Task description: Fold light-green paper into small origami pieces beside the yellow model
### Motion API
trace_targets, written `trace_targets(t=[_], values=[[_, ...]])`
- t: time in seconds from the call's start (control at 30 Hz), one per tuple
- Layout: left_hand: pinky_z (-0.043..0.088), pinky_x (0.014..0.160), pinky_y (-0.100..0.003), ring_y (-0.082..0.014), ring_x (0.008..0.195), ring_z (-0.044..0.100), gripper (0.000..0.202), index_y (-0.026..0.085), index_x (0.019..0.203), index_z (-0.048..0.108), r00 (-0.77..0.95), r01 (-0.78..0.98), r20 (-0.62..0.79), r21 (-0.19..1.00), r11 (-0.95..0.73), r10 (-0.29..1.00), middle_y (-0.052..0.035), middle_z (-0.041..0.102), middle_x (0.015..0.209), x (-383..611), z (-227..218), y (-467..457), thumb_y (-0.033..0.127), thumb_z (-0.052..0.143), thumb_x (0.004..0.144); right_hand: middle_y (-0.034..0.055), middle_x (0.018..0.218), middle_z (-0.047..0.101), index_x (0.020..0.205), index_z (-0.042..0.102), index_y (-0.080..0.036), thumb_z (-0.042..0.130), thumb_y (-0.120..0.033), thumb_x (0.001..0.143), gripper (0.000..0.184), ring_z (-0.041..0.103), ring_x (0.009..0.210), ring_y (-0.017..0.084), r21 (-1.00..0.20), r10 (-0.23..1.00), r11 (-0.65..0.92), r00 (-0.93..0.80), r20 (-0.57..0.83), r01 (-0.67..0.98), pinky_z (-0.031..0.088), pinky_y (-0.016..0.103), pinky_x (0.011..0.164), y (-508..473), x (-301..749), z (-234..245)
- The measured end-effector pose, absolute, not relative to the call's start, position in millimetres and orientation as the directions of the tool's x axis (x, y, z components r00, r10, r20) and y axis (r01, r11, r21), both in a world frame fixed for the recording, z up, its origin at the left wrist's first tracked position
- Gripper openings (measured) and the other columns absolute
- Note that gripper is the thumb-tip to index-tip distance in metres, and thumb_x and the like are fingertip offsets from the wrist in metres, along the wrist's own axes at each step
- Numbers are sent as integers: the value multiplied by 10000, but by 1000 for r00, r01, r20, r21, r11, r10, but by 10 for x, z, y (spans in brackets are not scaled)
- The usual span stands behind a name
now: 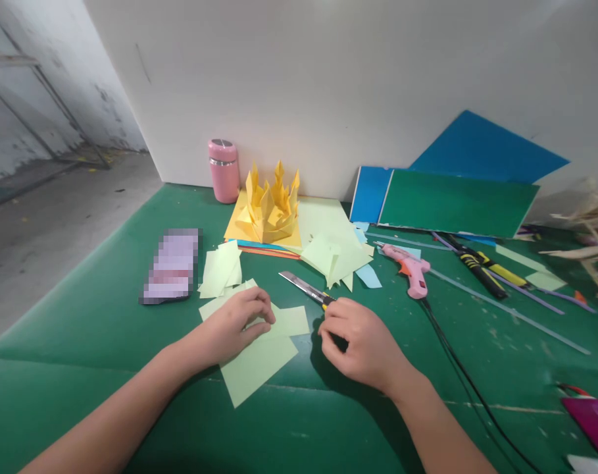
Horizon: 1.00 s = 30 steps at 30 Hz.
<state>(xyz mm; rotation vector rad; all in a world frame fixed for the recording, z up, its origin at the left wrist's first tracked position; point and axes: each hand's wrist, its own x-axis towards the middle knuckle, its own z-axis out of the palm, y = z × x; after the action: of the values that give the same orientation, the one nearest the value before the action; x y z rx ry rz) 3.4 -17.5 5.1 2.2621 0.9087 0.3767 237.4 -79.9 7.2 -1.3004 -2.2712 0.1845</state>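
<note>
My left hand rests over several overlapping pale green paper pieces, its fingers bent and the thumb apart from them. To its right, my right hand is curled, thumb and fingertips pinched together; what they hold, if anything, is hidden. A utility knife with its blade out points to the upper left, and its handle end disappears behind my right hand. Whether that hand grips the handle cannot be made out. Smaller green paper pieces lie just beyond my left hand.
A yellow folded-paper crown sits on coloured sheets, beside a pink flask. More green paper lies near a pink glue gun with its cord. Pliers, glue sticks and blue and green boards are at right; a blurred-out object is left.
</note>
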Motion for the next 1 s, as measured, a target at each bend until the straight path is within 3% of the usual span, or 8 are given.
trace_targets(t=[0.1,0.2,0.43,0.6,0.73,0.83,1.0], values=[[456,883,-360,-199,971,544,57,210,878,571,719,519,10,657,-547,694,-31,513,1016,28,63,-183,200,582,823,87,825,621,781,625,-166,452,-149,866,193,534,776,206,-382,851,468,-290,439,796,434,324,690,-760,2396,52],[464,843,-344,-191,931,536,74,209,869,552,727,522,2,648,-554,687,-20,508,974,30,90,-190,194,602,816,97,974,628,938,587,-180,526,-204,865,98,549,891,244,-415,908,352,-200,367,839,457,373,765,-728,2414,10],[464,743,-271,-154,817,519,92,191,811,516,821,399,97,606,-688,562,-17,520,869,29,129,-223,131,491,877,86,1083,638,1104,548,-216,499,-107,838,292,566,985,264,-505,961,244,-137,240,828,476,424,826,-706,2458,-67],[442,672,-262,-157,733,489,216,178,774,543,902,274,224,366,-890,369,-41,552,807,38,128,-215,145,393,926,78,1104,614,1145,578,-257,485,-70,822,385,545,1039,254,-557,944,323,-218,248,765,469,438,875,-731,2505,-15],[418,638,-271,-159,680,458,263,180,730,542,918,232,271,220,-948,288,-35,573,747,47,114,-209,135,379,931,68,1076,608,1112,606,-262,467,-35,824,392,535,1034,230,-577,927,375,-307,217,726,467,422,889,-735,2545,33],[431,658,-267,-154,689,478,247,183,740,544,906,251,278,251,-935,318,-28,575,749,44,111,-208,156,390,932,66,1046,614,1069,628,-247,465,-31,825,365,542,1002,220,-563,921,386,-340,190,731,472,407,870,-735,2563,58],[457,674,-294,-171,736,516,128,179,765,562,839,429,218,298,-853,498,-31,556,806,19,106,-171,238,523,871,57,1015,625,1025,646,-238,472,10,774,393,546,982,219,-543,926,372,-345,155,753,473,388,838,-750,2568,106]])
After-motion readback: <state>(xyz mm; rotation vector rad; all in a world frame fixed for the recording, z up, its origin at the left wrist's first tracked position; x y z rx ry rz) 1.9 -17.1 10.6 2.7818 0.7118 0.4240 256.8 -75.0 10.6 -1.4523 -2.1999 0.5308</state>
